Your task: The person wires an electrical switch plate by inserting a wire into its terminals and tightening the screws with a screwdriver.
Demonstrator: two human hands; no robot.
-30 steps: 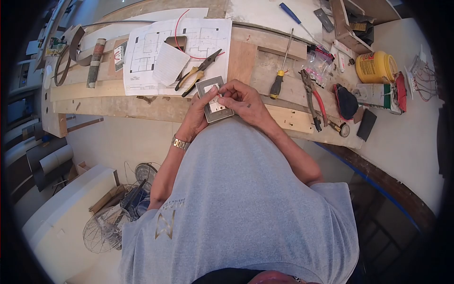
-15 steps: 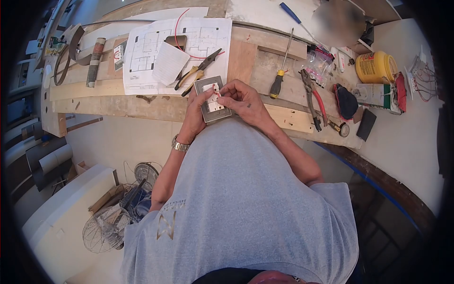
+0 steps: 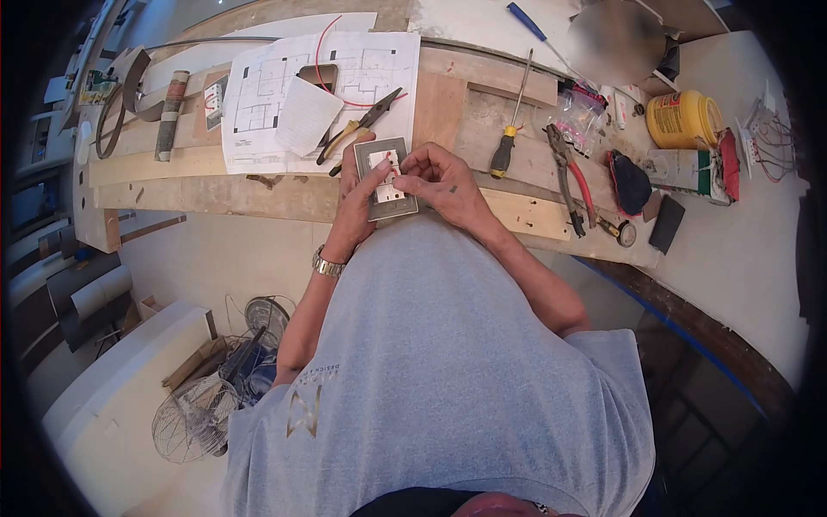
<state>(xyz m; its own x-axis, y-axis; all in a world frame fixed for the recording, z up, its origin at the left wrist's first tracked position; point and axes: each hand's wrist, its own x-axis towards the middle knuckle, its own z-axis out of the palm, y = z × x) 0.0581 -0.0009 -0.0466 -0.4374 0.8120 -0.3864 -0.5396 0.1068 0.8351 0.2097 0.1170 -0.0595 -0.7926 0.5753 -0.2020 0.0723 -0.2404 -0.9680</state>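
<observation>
A grey-framed wall plate point(image 3: 394, 209) with white socket modules is tilted up close to my shirt front, at the bench's near edge. My left hand point(image 3: 351, 207) is closed around its left side, the thumb lying over the white modules. At the plate's right side my right hand point(image 3: 448, 188) pinches a short red wire point(image 3: 394, 171) against the modules. The fingertips partly hide the wire's ends. Just beyond the plate lie yellow-and-black pliers point(image 3: 357, 131) on a printed floor plan point(image 3: 258, 112).
A long screwdriver point(image 3: 508, 138), red-handled pliers point(image 3: 575, 181) and a dark cloth bundle point(image 3: 631, 183) lie right on the wooden bench. A yellow tub point(image 3: 680, 121) stands farther right. A folded white paper point(image 3: 307, 116) and a loose red wire point(image 3: 320, 52) rest on the plan.
The plate has shifted very slightly in view. My left forefinger shows more beyond its upper left corner. The right hand keeps its pinch near the modules.
</observation>
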